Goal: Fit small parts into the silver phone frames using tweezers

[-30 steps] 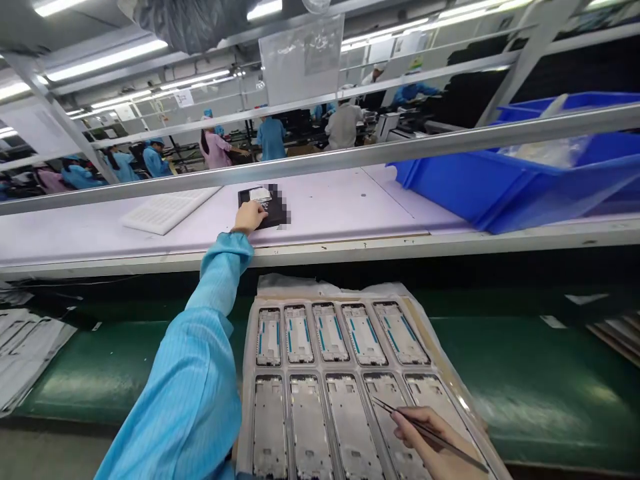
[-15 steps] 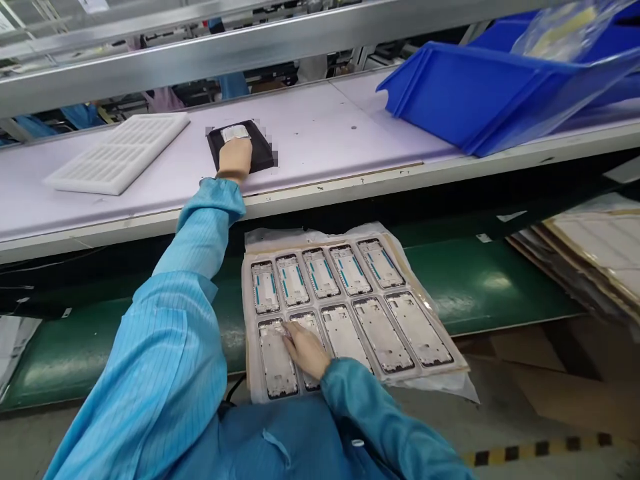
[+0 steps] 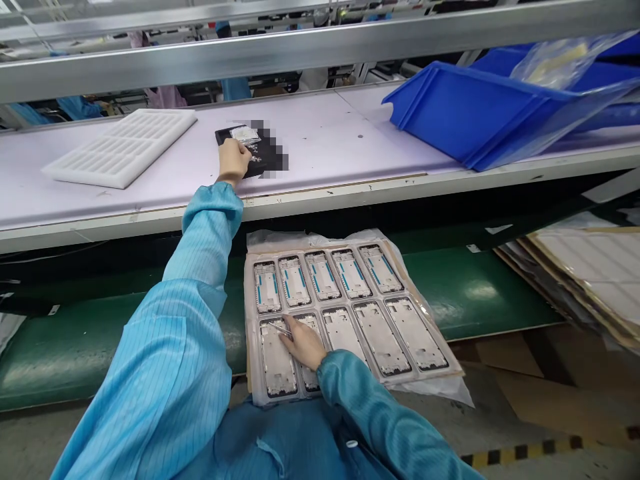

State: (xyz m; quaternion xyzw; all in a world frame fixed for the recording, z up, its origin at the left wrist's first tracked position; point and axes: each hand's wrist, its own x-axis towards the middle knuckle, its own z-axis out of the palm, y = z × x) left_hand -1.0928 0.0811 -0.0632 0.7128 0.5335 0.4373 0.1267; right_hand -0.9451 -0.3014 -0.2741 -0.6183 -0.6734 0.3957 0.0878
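Observation:
On the shelf, my left hand (image 3: 233, 161) reaches over a black tray (image 3: 222, 136), fingers closed at small pale parts (image 3: 255, 159). Whatever is between the fingertips is too small to make out. A clear bag with a white label (image 3: 245, 135) lies in the tray, whose right side is blurred out. Lower down, my right hand (image 3: 306, 344) grips thin metal tweezers (image 3: 278, 327), tips over the near-left phone frame (image 3: 277, 363). That frame lies with several others in a clear plastic tray (image 3: 253, 373). Blue strips mark the far-row frames (image 3: 295, 281).
A white slotted foam tray (image 3: 123, 150) is left of the black one. At the right stands a blue bin (image 3: 465, 113) with clear plastic. Beneath the shelf runs a green surface (image 3: 465, 293), with stacked sheets (image 3: 590, 267) at right. A metal rail (image 3: 300, 50) crosses above.
My left hand has shifted towards the near-left side of the black tray, uncovering small parts. Above the near-left frame, the tweezers in my right hand show more clearly. The whole view has shifted slightly.

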